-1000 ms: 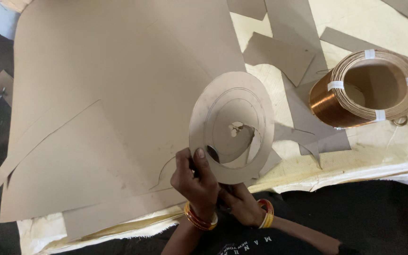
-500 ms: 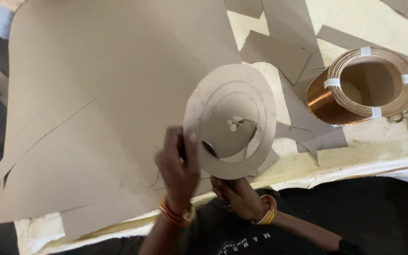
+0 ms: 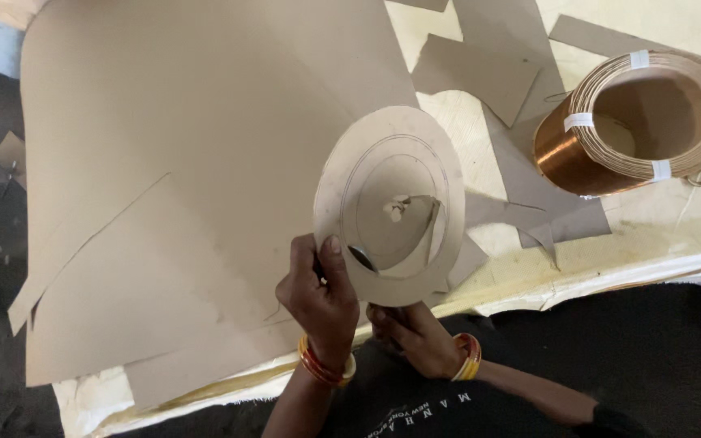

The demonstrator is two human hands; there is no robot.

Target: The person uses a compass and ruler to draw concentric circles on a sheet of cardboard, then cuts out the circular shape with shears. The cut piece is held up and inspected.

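The cardboard disc is raised above the near edge of the table, tilted toward us, with pencilled concentric rings on its face and a partly cut curved slit right of its centre. We grip its lower left rim with the left hand: the thumb presses on the upper face and the fingers close beneath, so most of the disc extends up and to the right of the grip. The right hand sits under the disc's lower edge, fingers curled; the disc hides what they close on, so we cannot tell its grip. A dark blade tip shows through the face just beside the left thumb.

A large brown sheet covers the left part of the table and overhangs the near edge. Grey offcuts lie behind the disc. A copper wire coil, bound with white tape strips, stands near the far right corner, well apart from both hands.
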